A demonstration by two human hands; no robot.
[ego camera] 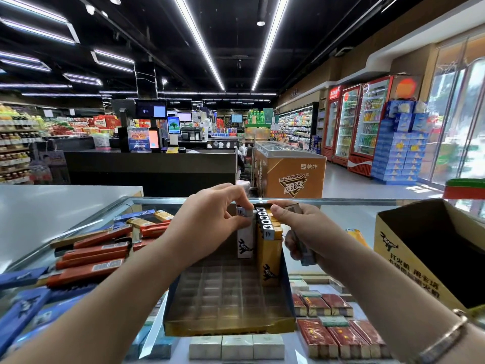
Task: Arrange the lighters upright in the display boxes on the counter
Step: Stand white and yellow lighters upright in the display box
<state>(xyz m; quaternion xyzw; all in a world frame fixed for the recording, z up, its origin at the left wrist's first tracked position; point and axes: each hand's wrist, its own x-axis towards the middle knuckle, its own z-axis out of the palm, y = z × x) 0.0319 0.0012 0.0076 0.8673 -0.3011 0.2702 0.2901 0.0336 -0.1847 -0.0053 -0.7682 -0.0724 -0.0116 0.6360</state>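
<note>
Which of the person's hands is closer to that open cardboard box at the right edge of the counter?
The right hand: it holds lighters just left of the cardboard box. The left hand is farther left, pinching a white lighter.

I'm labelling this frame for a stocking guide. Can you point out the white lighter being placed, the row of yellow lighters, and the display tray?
white lighter (245,243): head view, on its printed white body.
yellow lighters (268,254): head view, front lighter's yellow body.
display tray (225,292): head view, bare gridded floor.

Carton (409,248) cut off at right edge
</note>
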